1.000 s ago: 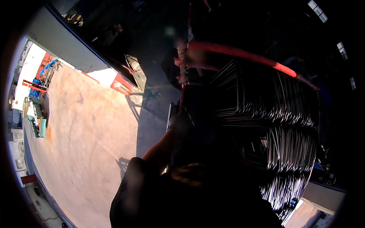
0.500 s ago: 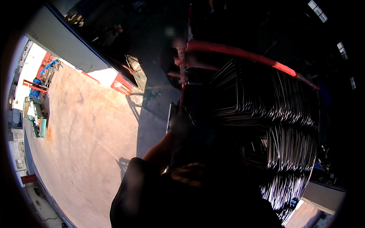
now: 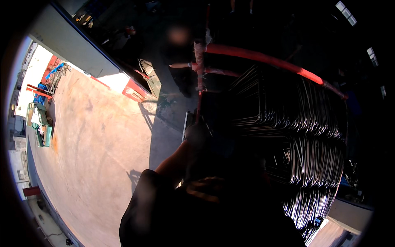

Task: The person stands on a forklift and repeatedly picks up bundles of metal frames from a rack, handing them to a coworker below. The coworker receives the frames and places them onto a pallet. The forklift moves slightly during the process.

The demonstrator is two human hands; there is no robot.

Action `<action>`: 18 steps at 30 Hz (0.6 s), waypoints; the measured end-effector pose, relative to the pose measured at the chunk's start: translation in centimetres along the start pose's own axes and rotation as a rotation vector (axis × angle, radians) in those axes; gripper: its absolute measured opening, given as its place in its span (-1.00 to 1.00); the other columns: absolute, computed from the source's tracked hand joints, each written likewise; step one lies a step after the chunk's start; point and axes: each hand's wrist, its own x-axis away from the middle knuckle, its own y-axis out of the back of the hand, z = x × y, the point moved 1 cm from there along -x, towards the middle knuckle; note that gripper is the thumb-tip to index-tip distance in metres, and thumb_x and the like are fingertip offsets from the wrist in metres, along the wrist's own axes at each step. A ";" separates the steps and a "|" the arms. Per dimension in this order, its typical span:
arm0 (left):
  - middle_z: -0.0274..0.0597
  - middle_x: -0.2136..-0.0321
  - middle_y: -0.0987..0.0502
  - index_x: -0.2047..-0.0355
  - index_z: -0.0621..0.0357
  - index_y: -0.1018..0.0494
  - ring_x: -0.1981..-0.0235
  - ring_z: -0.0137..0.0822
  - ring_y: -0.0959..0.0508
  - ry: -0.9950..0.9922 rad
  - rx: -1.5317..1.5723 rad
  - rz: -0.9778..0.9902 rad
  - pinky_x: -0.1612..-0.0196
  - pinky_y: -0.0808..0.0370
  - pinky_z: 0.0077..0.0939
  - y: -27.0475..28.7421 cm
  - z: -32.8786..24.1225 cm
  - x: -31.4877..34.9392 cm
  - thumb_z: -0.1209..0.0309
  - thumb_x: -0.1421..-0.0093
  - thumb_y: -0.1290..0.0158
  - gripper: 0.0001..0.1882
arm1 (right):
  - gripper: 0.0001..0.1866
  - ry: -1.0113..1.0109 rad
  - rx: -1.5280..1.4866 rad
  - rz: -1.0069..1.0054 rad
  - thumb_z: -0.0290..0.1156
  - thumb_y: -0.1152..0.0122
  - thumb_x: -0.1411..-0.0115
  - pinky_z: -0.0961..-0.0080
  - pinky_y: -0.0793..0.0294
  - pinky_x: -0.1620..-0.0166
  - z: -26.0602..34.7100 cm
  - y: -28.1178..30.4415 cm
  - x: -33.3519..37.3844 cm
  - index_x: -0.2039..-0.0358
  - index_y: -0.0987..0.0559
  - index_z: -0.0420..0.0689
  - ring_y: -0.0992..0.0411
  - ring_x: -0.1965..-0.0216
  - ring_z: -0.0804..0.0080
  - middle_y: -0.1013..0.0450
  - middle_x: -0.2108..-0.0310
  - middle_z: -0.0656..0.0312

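My left forearm (image 3: pixel 170 161) reaches forward from a dark sleeve. My left hand (image 3: pixel 195 133), grey and possibly gloved, is at the lower end of an upright red post (image 3: pixel 199 106) of a rack; deep shadow hides its fingers, so its grip cannot be made out. My right hand does not show; that side is black. To the right, the rack carries stacked bundles of bent metal rods (image 3: pixel 314 158) in several tiers. A thick red bar (image 3: pixel 263 60) runs across its top, and clear wrapping covers the post's upper part.
Beyond the post stands a co-worker in dark clothes, one forearm (image 3: pixel 180 65) stretched toward it. Sunlit concrete floor (image 3: pixel 98 152) spreads on the left. A pale wall (image 3: pixel 76 47) with a red-painted base stands at upper left, near a green cart (image 3: pixel 40 125) by the far-left edge.
The co-worker, mostly hidden behind the post before, now shows to its left. Another person's legs have come into view at the top. My left arm keeps nearly the same pose.
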 end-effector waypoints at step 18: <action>-0.05 0.34 -0.65 0.14 0.08 -0.53 0.32 -0.02 -0.65 -0.023 0.764 -0.193 0.26 -0.56 -0.17 -1.4 2.8 -3.3 0.20 -0.34 -0.11 -0.76 | -0.50 0.147 0.175 0.055 -0.06 -0.13 -0.46 0.23 -0.61 -0.14 2.0 0.8 1.0 -0.25 -0.55 -0.09 -0.61 -0.10 0.07 -0.61 -0.11 0.01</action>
